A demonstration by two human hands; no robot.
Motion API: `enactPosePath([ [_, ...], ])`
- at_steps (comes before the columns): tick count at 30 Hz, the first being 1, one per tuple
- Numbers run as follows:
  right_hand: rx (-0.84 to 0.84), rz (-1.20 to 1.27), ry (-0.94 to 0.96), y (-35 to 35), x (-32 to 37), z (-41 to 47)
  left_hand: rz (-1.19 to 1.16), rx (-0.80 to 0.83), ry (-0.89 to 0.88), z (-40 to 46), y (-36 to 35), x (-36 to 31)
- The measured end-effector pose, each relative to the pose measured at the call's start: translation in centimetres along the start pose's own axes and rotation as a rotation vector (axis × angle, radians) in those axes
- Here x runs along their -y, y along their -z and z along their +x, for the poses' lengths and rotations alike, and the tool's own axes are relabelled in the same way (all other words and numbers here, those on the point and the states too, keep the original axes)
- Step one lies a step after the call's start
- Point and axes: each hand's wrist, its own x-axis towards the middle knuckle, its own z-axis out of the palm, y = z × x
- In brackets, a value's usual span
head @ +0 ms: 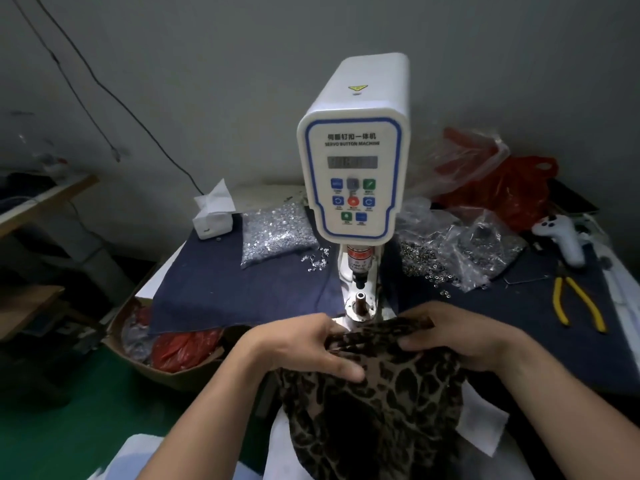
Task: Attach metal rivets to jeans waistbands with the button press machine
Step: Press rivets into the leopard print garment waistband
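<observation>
A white servo button press machine point(353, 174) stands at the table's middle, its lower die point(361, 301) bare. Just in front of the die lies a leopard-print garment point(381, 393), hanging off the table towards me. My left hand point(311, 344) grips the garment's top edge on the left. On the right, my right hand point(460, 334) pinches the same edge. A clear bag of silver rivets point(273, 233) sits left of the machine, with a few loose ones point(317, 259) beside it. Open bags of ring-shaped metal parts point(440, 261) lie right of it.
Dark denim cloth point(242, 292) covers the table. Yellow-handled pliers point(578, 303) and a white handheld device point(562, 237) lie at the right, red plastic bags point(505, 188) behind them. A tissue box point(213, 216) sits back left. A cardboard box point(166, 362) with bags stands on the floor.
</observation>
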Motion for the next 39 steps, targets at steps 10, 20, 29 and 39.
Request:
enactPosePath([
  [10, -0.304, -0.123, 0.054, 1.0, -1.0, 2.6, -0.531, -0.248, 0.055, 3.5, -2.2, 3.9],
  [20, -1.278, -1.270, 0.026, 8.5, -4.2, 7.4, 0.119, -0.907, 0.585, 9.8, 3.3, 6.8],
  [29, -1.326, -1.168, 0.017, 8.4, -4.5, 7.5, 0.139, -1.061, 0.609, 12.1, 2.3, 8.1],
  [39, -1.342, -1.193, 0.041, 8.3, -4.9, 7.4, 0.032, -1.148, 0.595, 11.9, 1.8, 8.2],
])
